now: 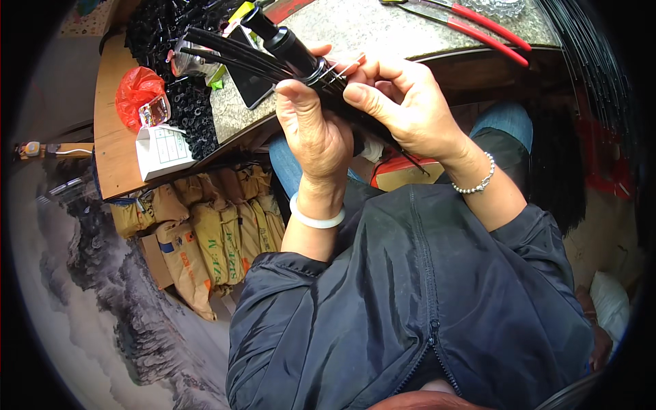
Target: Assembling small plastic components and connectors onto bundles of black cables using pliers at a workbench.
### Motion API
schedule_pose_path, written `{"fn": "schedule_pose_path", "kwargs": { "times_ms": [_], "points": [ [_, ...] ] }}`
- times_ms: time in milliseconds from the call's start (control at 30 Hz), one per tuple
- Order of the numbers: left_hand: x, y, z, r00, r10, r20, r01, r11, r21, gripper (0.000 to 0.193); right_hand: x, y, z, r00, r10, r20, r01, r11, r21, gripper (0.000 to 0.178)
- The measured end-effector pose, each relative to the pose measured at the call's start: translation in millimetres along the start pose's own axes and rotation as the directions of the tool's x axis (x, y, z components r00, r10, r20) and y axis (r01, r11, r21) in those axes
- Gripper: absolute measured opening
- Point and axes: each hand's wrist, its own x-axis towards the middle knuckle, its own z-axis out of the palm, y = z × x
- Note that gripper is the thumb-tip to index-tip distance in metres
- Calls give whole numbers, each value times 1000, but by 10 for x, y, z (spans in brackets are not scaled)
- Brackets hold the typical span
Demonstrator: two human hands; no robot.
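Observation:
My left hand [313,137] wraps round a bundle of thin black rods [236,56] with a thick black cylindrical end piece [290,51], like a folded umbrella frame. The cylinder points up and to the left, above the table's near edge. Close against the bundle, the thumb and forefinger of my right hand [406,99] are pinched together beside a thin pale wire or thread [335,70]. Dark rod ends run down to the right below the right hand. My fingers hide the exact spot where the wire meets the rods.
Red-handled pliers [478,34] lie at the back right of the stone-topped table [342,27]. A dark phone [253,85], heaped small black parts [195,113], a red plastic bag [139,89] and a white box [164,152] sit left. Long black rods [591,68] hang right; sacks [219,236] stand below.

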Motion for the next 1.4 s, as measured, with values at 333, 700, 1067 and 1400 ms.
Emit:
{"fn": "schedule_pose_path", "kwargs": {
  "times_ms": [333,700,1067,1400],
  "points": [
    [-26,26,-40,998,-20,56,22,999,-27,57,14,-8,-7,998,52,42,-55,997,63,19],
    [0,22,44,999,9,48,-12,998,64,59,60,113,0,996,-69,-61,73,994,81,20],
    [-25,-9,104,994,106,15,-107,977,186,59,78,46,-66,995,85,59,-95,975,200,28],
    [-25,-9,65,996,84,38,-87,991,102,56,73,15,-18,984,160,77,-172,963,208,28]
  ]
}}
